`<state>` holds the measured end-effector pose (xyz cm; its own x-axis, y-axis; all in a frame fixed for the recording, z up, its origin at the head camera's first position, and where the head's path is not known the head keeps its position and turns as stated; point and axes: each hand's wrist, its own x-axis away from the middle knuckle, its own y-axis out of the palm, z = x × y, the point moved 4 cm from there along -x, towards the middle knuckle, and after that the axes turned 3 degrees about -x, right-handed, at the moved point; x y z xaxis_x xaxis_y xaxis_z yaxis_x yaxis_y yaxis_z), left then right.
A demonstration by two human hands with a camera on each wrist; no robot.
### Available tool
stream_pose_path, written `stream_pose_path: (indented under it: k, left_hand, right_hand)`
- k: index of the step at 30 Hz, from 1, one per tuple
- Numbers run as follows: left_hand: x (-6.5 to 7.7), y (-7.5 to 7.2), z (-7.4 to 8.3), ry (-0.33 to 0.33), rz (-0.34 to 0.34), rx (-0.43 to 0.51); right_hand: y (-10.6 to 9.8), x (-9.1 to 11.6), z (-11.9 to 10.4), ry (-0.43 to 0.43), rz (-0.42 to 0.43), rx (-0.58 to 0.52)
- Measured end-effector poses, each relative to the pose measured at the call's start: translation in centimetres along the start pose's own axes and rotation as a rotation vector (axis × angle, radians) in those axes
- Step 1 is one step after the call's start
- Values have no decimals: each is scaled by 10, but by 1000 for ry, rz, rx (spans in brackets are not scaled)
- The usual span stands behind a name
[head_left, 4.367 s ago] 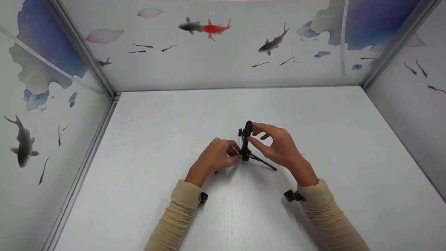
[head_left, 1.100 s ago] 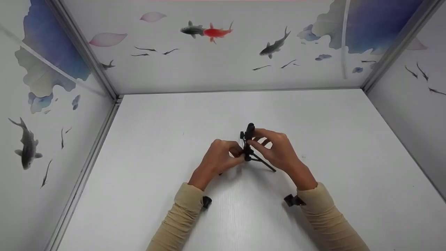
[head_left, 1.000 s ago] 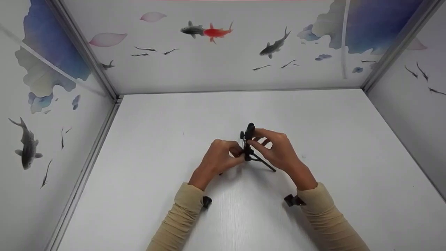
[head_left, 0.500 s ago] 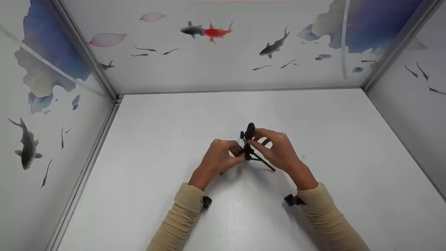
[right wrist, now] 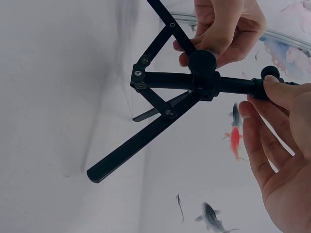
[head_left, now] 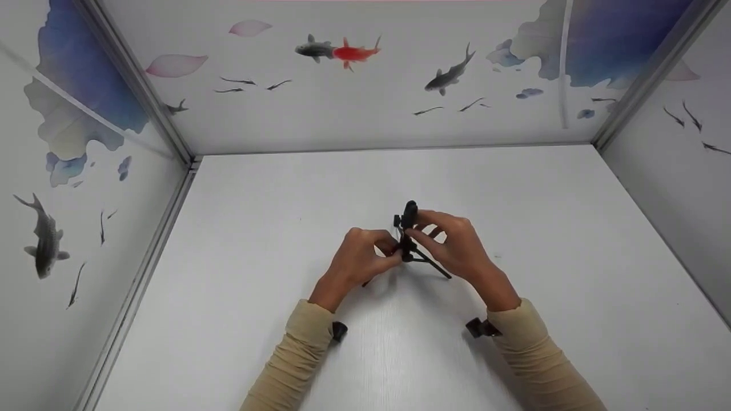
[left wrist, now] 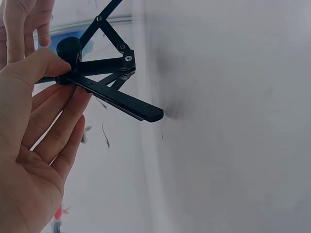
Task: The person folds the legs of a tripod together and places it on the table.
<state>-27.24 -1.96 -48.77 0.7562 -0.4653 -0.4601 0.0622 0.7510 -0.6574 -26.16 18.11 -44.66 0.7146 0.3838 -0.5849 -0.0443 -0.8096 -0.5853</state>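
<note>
A small black tripod (head_left: 409, 237) stands near the middle of the white table, its legs spread and joined by hinged braces. My left hand (head_left: 365, 254) pinches the tripod's collar, thumb on one side and fingers on the other, beside a round knob (left wrist: 69, 48). Higher up, my right hand (head_left: 454, 240) holds the column between thumb and fingers, with the thumb at a smaller knob (right wrist: 270, 73). One flat leg (right wrist: 138, 141) slants down toward the table in the right wrist view. My left hand hides part of the legs in the head view.
White panels printed with fish and blue blots enclose the table (head_left: 274, 194) at the back (head_left: 365, 114) and both sides. A metal rail (head_left: 143, 274) runs along the left edge. Each sleeve cuff carries a small black camera (head_left: 475, 327).
Since the oldest frame, the tripod's leg tips have drawn slightly inward toward each other. Both hands keep their hold, and the head view has shifted a little. Over the last second almost nothing moves.
</note>
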Motion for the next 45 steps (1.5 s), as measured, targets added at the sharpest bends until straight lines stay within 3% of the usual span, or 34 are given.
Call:
stream_pose_path:
  k: [23, 45]
  left_hand:
    - [-1, -1, 0, 37, 40, 46]
    - [-1, -3, 3, 54, 83, 0]
  right_hand:
    - [-1, 1, 0, 15, -11, 6]
    - [-1, 1, 1, 11, -4, -10]
